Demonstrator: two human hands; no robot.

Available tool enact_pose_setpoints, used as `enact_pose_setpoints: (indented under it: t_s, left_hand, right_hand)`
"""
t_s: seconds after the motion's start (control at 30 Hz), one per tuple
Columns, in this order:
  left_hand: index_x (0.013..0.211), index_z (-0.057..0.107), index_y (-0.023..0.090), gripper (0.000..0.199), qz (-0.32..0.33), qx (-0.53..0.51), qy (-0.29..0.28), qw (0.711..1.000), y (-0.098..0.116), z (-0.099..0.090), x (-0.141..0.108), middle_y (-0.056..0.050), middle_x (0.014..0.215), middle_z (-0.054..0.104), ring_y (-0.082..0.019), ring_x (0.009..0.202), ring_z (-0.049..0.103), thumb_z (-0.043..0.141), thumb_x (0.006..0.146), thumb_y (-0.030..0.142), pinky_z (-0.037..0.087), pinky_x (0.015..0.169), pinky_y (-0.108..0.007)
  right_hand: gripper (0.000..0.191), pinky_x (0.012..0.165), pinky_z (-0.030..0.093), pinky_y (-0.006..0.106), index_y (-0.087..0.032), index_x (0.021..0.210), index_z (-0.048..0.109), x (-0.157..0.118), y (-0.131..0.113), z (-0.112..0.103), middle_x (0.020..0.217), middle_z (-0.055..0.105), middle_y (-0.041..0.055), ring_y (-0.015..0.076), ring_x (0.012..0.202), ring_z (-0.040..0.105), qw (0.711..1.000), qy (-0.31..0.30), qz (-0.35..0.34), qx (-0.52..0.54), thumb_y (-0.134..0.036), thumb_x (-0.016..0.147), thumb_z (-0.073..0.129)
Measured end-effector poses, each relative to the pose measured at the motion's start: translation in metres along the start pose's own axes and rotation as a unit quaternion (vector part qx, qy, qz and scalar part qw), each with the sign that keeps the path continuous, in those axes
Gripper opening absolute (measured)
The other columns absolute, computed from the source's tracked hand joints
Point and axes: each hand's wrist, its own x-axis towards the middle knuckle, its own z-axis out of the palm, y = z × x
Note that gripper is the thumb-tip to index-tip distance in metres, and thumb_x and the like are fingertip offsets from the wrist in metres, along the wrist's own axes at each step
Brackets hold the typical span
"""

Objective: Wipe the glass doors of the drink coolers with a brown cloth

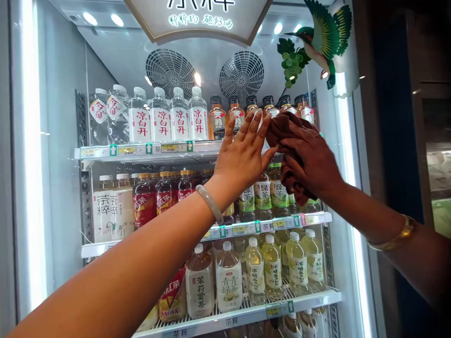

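My left hand (243, 148) lies flat with fingers stretched out against the glass door (116, 56) of a drinks fridge. A pale bangle circles its wrist. Close beside it, my right hand (310, 157) presses a bunched brown cloth (282, 126) to the same glass. The cloth spills out above and below the fingers, and a gold-coloured bracelet (394, 234) sits on that forearm. My left thumb reaches almost to the cloth; whether they touch I cannot tell. Behind the glass, the hands hide parts of the bottles on the upper shelves.
Inside, shelves hold clear water bottles (160, 117), dark-capped amber bottles (216, 119), green tea bottles (262, 192) and pale yellow drinks (273, 263). A kingfisher sticker (324, 35) decorates the upper right. Bright light strips (31, 155) run down both sides.
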Motion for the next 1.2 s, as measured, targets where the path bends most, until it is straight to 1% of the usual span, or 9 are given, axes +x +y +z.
enact_pose_setpoints:
  t_s: [0.13, 0.23, 0.37, 0.47, 0.57, 0.7, 0.93, 1.07, 1.2]
  left_hand:
    - [0.166, 0.03, 0.026, 0.071, 0.005, 0.002, -0.012, 1.0, 0.001, 0.002, -0.001, -0.006, 0.178, 0.021, -0.025, 0.167, 0.011, 0.046, 0.102, 0.053, -0.008, 0.136, -0.051]
    - [0.167, 0.028, 0.024, 0.074, 0.006, 0.002, -0.015, 1.0, 0.002, 0.001, 0.0, -0.007, 0.178, 0.02, -0.025, 0.167, 0.01, 0.048, 0.102, 0.051, -0.008, 0.136, -0.05]
    - [0.168, 0.024, 0.021, 0.073, 0.011, 0.003, -0.012, 1.0, 0.003, 0.0, -0.004, -0.008, 0.177, 0.023, -0.024, 0.166, 0.011, 0.044, 0.104, 0.051, -0.005, 0.137, -0.048]
    - [0.168, 0.024, 0.019, 0.073, 0.034, 0.002, -0.024, 0.999, 0.004, 0.001, -0.007, -0.009, 0.177, 0.023, -0.024, 0.166, 0.01, 0.042, 0.105, 0.051, -0.004, 0.138, -0.05]
    - [0.168, 0.022, 0.02, 0.073, 0.049, -0.009, -0.036, 0.998, 0.004, 0.004, -0.006, -0.007, 0.178, 0.02, -0.025, 0.166, 0.01, 0.046, 0.104, 0.048, -0.007, 0.137, -0.051]
    - [0.168, 0.02, 0.017, 0.074, 0.055, -0.005, -0.038, 0.998, 0.002, 0.007, -0.005, -0.009, 0.178, 0.016, -0.026, 0.167, 0.008, 0.049, 0.105, 0.043, -0.009, 0.137, -0.051]
    - [0.167, 0.021, 0.01, 0.081, 0.073, 0.083, -0.049, 0.993, 0.013, 0.009, -0.02, -0.02, 0.177, 0.016, -0.032, 0.166, 0.009, 0.047, 0.104, 0.054, 0.005, 0.136, -0.059]
    - [0.169, 0.019, 0.015, 0.083, 0.052, 0.095, -0.053, 0.993, 0.022, 0.012, -0.022, -0.018, 0.177, 0.014, -0.032, 0.166, 0.008, 0.049, 0.103, 0.056, 0.005, 0.135, -0.061]
    - [0.168, 0.02, 0.012, 0.082, 0.043, 0.096, -0.057, 0.993, 0.026, 0.011, -0.025, -0.019, 0.177, 0.015, -0.032, 0.166, 0.009, 0.047, 0.104, 0.056, 0.005, 0.135, -0.06]
  right_hand:
    - [0.032, 0.123, 0.039, 0.057, -0.024, 0.113, 0.07, 0.004, 0.044, -0.017, 0.142, 0.067, 0.0116, 0.0324, 0.136, 0.058, 0.993, 0.029, 0.105, -0.052, -0.019, 0.083, 0.061]
    - [0.026, 0.112, 0.048, 0.052, -0.024, 0.104, 0.069, 0.025, 0.034, -0.002, 0.134, 0.07, 0.0146, 0.0313, 0.127, 0.061, 0.973, 0.097, 0.192, -0.084, -0.018, 0.081, 0.06]
    - [0.02, 0.115, 0.047, 0.055, -0.024, 0.107, 0.066, 0.014, -0.01, 0.011, 0.141, 0.066, 0.012, 0.0302, 0.133, 0.059, 0.996, 0.066, 0.048, -0.034, -0.023, 0.087, 0.062]
    - [0.02, 0.115, 0.049, 0.057, -0.026, 0.109, 0.065, -0.009, -0.001, -0.005, 0.143, 0.065, 0.0081, 0.0302, 0.135, 0.059, 0.999, 0.008, -0.035, -0.016, -0.026, 0.089, 0.064]
    - [0.017, 0.11, 0.051, 0.057, -0.029, 0.103, 0.064, -0.006, 0.035, -0.019, 0.139, 0.067, 0.0071, 0.0315, 0.132, 0.06, 0.999, -0.01, 0.03, -0.042, -0.027, 0.087, 0.063]
    - [0.015, 0.107, 0.05, 0.054, -0.026, 0.1, 0.063, 0.022, 0.038, -0.001, 0.131, 0.068, 0.0139, 0.0308, 0.124, 0.06, 0.967, 0.112, 0.203, -0.101, -0.023, 0.086, 0.06]
    - [0.02, 0.111, 0.05, 0.054, -0.025, 0.106, 0.062, -0.003, 0.029, -0.012, 0.143, 0.063, 0.0087, 0.0303, 0.134, 0.057, 0.998, -0.016, -0.058, -0.028, -0.026, 0.086, 0.064]
    - [0.018, 0.102, 0.052, 0.056, -0.023, 0.104, 0.062, -0.004, 0.065, -0.021, 0.132, 0.067, 0.0157, 0.0324, 0.122, 0.06, 0.998, 0.042, 0.005, -0.047, -0.022, 0.086, 0.064]
    - [0.016, 0.102, 0.051, 0.059, -0.022, 0.104, 0.062, -0.006, 0.039, -0.008, 0.132, 0.066, 0.0171, 0.0331, 0.121, 0.06, 0.991, 0.101, 0.06, -0.058, -0.021, 0.089, 0.062]
